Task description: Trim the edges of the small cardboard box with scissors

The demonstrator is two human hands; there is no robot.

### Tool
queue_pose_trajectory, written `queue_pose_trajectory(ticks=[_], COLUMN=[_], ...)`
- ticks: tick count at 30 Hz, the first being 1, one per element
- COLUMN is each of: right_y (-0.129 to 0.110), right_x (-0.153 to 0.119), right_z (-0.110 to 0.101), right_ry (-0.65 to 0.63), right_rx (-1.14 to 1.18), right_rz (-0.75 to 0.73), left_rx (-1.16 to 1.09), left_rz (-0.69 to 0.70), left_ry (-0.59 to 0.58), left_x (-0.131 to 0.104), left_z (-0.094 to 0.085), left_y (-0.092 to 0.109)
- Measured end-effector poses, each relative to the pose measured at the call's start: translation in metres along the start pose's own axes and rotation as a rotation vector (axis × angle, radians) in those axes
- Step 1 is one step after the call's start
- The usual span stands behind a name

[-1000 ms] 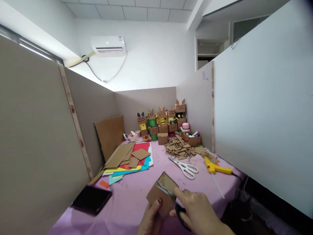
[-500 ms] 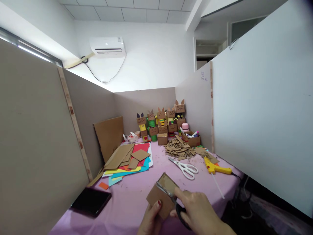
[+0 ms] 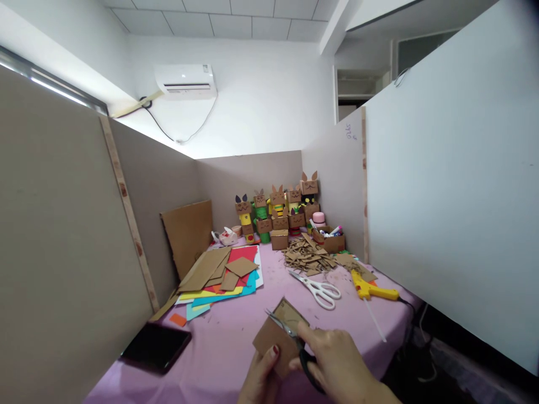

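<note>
Near the table's front edge, my left hand point(image 3: 263, 373) grips a brown cardboard piece point(image 3: 269, 336), its thumb pressed on the face. My right hand point(image 3: 337, 359) is closed round the black handles of a pair of scissors point(image 3: 291, 332). The metal blades lie across the cardboard, slightly parted, with their tips pointing up and left. Part of the cardboard beyond the blades shows a lighter face. My right hand hides some of its right side. White-handled scissors point(image 3: 322, 290) lie on the table ahead of my hands.
A purple cloth point(image 3: 227, 348) covers the table. On the left lie a black tablet point(image 3: 155, 348), coloured paper point(image 3: 223, 300) and cardboard sheets point(image 3: 206, 269). Cardboard scraps point(image 3: 307, 255), a yellow glue gun point(image 3: 373, 289) and a pen box point(image 3: 330, 242) sit right. Cardboard animal figures point(image 3: 278, 196) stand behind.
My right hand and the black scissors have shifted slightly left, and the blade tips reach further toward the cardboard's upper left edge. The cardboard and my left hand have barely moved.
</note>
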State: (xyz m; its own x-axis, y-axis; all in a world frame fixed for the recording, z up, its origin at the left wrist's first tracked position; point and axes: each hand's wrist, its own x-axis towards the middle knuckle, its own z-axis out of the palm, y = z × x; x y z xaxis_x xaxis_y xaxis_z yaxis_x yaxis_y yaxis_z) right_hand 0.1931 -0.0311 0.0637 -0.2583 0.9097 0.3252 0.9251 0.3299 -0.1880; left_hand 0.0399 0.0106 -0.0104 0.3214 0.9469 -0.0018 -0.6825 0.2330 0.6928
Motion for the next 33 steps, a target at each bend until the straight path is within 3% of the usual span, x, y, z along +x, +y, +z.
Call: queue_pose_trajectory(ticks=[11, 13, 15, 18, 21, 24, 27, 31, 33], right_y=[0.001, 0.007, 0.015, 0.029, 0.04, 0.043, 0.043, 0.047, 0.049], right_x=[0.003, 0.007, 0.014, 0.028, 0.038, 0.04, 0.041, 0.045, 0.046], right_z=[-0.009, -0.006, 0.0, 0.015, 0.034, 0.05, 0.058, 0.06, 0.061], right_ry=[0.002, 0.043, 0.05, -0.041, -0.044, 0.019, 0.145, 0.315, 0.346], right_rx=[0.141, 0.325, 0.693, 1.322, 1.447, 1.429, 1.366, 1.296, 1.277], right_rz=[0.061, 0.063, 0.087, 0.295, 0.446, 0.466, 0.405, 0.378, 0.386], left_rx=[0.001, -0.021, -0.043, -0.088, -0.144, -0.144, 0.086, 0.76, 0.996], left_rz=[-0.008, 0.003, 0.023, 0.058, 0.055, 0.029, 0.162, 0.592, 0.703], left_ry=[0.047, 0.063, 0.101, 0.197, 0.269, 0.279, 0.209, 0.192, 0.161], left_x=[0.001, 0.002, 0.004, 0.008, 0.01, 0.01, 0.012, 0.023, 0.029], left_z=[0.0, 0.001, 0.002, 0.003, 0.004, 0.008, 0.013, 0.019, 0.022], left_y=[-0.001, -0.002, -0.001, 0.002, 0.006, 0.008, 0.011, 0.035, 0.051])
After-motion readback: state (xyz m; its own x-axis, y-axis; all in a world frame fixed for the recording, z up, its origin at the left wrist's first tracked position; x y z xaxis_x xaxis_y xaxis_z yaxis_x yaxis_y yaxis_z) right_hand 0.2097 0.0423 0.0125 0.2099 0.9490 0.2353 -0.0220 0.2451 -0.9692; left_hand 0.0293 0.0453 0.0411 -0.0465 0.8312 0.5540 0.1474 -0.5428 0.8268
